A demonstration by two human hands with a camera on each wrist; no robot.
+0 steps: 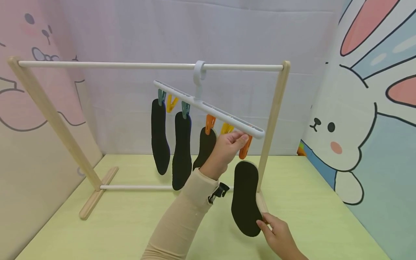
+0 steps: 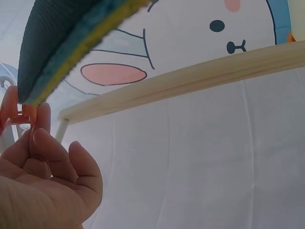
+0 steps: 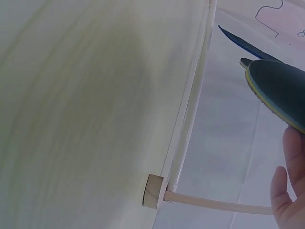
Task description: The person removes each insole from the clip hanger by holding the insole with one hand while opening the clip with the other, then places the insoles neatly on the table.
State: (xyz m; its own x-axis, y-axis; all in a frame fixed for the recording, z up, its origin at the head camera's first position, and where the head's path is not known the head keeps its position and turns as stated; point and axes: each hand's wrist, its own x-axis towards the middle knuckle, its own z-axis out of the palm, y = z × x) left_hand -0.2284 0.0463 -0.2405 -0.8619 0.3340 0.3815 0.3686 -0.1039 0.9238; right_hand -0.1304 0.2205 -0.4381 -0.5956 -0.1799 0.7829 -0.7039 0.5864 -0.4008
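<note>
Showing only from wrists, insole edging (image 3: 263,96) seems yellow.

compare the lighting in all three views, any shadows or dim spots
Head view: brightest, with the insole held by the right hand almost solid black; left wrist: dimmer, the backdrop greyish; right wrist: also dim, a broad, soft shadow across the tabletop.

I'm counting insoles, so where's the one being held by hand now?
In the head view, that insole is right of centre, its lower edge pinched by the right hand, its top just below the rightmost orange clip.
</note>
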